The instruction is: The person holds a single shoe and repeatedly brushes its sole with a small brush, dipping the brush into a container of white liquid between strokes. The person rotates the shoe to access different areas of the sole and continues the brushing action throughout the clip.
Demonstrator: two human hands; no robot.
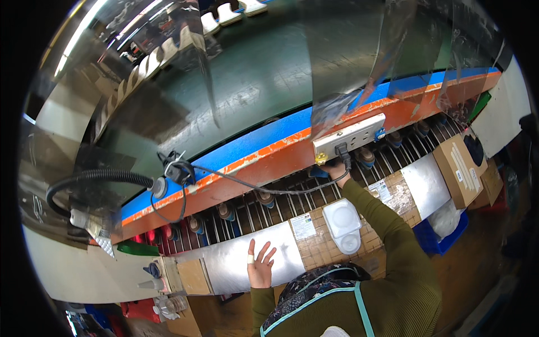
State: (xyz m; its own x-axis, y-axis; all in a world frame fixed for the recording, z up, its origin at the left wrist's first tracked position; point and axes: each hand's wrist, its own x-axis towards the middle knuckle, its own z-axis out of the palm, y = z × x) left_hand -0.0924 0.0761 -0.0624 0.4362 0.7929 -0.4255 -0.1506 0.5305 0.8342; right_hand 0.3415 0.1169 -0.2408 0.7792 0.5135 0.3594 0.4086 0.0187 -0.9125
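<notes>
My left hand (260, 266) is raised over a shiny metal sheet (236, 264), palm up with fingers spread and nothing in it; a pale wrap circles one finger. My right arm stretches far forward. At its end, my right hand (336, 169) reaches over the rod rack (286, 210) beneath a white power strip (359, 135). A black cable and plug (342, 150) partly cover this hand. Its fingertips are at a small blue-and-dark shoe (319, 172); whether they grip it is hidden. Another shoe (366, 157) sits on the rods to the right.
An orange-and-blue beam (264, 149) borders a green conveyor belt (252, 95), with clear plastic curtains hanging over it. A white plastic container (341, 218) lies on cardboard. At right are a cardboard box (457, 171) and blue bin (443, 238); a black flexible hose (95, 177) arches at left.
</notes>
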